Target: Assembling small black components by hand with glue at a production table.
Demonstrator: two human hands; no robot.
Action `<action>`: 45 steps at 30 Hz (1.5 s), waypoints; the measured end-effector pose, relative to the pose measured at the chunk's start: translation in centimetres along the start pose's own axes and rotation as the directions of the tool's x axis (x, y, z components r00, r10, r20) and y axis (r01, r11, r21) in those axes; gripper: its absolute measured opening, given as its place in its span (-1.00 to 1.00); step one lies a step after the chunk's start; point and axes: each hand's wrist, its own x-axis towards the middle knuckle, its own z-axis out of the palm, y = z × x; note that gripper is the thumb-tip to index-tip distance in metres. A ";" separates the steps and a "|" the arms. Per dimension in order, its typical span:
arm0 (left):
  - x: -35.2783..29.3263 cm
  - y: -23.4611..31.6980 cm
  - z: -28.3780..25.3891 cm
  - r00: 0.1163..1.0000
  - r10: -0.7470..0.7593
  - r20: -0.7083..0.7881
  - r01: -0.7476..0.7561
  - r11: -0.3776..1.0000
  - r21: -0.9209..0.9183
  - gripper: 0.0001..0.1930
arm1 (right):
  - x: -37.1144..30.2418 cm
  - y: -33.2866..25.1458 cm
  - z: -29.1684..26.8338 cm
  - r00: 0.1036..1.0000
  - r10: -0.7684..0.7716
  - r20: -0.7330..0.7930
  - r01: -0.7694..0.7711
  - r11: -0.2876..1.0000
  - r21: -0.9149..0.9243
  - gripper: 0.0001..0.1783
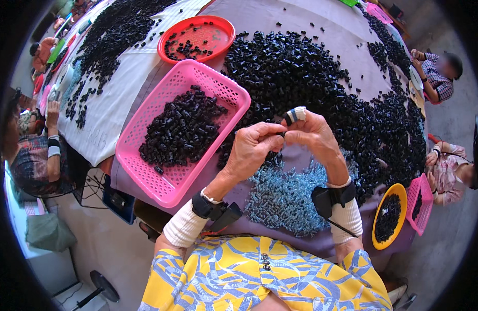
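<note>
My left hand point(252, 147) and my right hand point(315, 136) meet over the table, fingertips pinched together. A small black plastic part point(282, 133) shows between them, mostly hidden by the fingers. A striped wrap covers one finger of my right hand. Just below the hands lies a pile of small bluish metal springs point(285, 199). Beyond them spreads a large heap of black plastic parts point(291, 72). To the left of my left hand, a pink plastic basket point(127, 140) holds a mound of black parts point(182, 127).
A red tray point(210, 44) with some black parts stands behind the basket. At the right edge are a yellow bowl point(402, 194) and another pink basket point(425, 205). Several people sit around the table, such as a person at left point(34, 160) and a person at right point(441, 78).
</note>
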 end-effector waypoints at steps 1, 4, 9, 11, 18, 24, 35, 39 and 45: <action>0.1 0.2 -0.2 1.000 -0.003 0.001 0.003 1.000 0.002 -0.79 | 0.2 0.1 -0.1 1.000 0.001 -0.001 -0.001 1.000 0.003 -0.86; 0.5 0.5 -0.8 0.996 -0.055 -0.063 0.045 0.988 -0.149 -0.80 | 0.7 1.4 -1.5 0.980 -0.106 -0.171 0.053 0.956 -0.287 -0.89; 0.4 -0.2 -1.5 0.990 -0.082 -0.115 0.056 0.975 -0.214 -0.80 | 0.6 5.6 -3.2 0.962 -0.271 0.024 0.171 0.534 -0.828 -0.81; 0.4 -0.3 -1.6 0.986 -0.124 -0.114 0.090 0.960 -0.266 -0.79 | 0.4 6.3 -2.8 0.925 -0.341 0.167 0.244 0.198 -0.949 -0.77; 0.4 -0.4 -1.1 0.975 -0.208 -0.079 0.168 0.920 -0.355 -0.78 | 0.8 6.5 -3.0 0.917 -0.356 0.181 0.252 0.165 -0.954 -0.82; 0.3 -1.2 -0.6 0.964 -0.258 -0.065 0.224 0.920 -0.322 -0.79 | -0.9 2.1 -0.8 0.897 -0.429 0.107 0.303 0.421 -0.855 -0.83; 0.5 -1.1 0.0 0.966 -0.251 0.068 0.258 0.896 -0.361 -0.79 | -1.3 0.0 0.1 0.824 -0.505 0.256 0.460 0.335 -0.822 -0.81; 0.7 -0.7 -0.1 0.954 -0.282 0.102 0.297 0.849 -0.437 -0.79 | -1.5 0.0 0.1 0.856 -0.488 0.168 0.402 0.426 -0.810 -0.79; 0.9 -0.6 0.4 0.961 -0.267 0.075 0.261 0.782 -0.566 -0.82 | -1.5 0.7 0.0 0.848 -0.522 0.091 0.372 0.466 -0.803 -0.79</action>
